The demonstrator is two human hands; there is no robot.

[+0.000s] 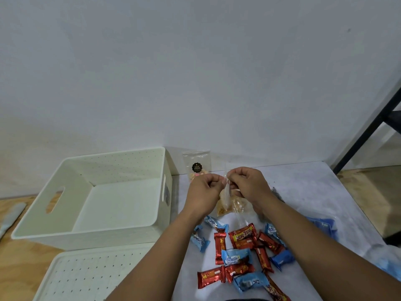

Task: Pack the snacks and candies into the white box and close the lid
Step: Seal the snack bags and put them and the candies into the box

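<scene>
I was early in the packing: the white box (121,200) sat bare, its lid (86,276) off in front. My left hand (205,187) and right hand (247,183) both pinched a clear snack bag (225,198) above the table, golden crisps inside. Next, I judged, carry it left into the box; red and blue candies (240,255) waited nearer me.

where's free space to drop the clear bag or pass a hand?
Free: the white box floor, bare; the cloth strip between box wall and left hand; far cloth right of the right hand. Crowded: wrapped candies between the forearms.
</scene>
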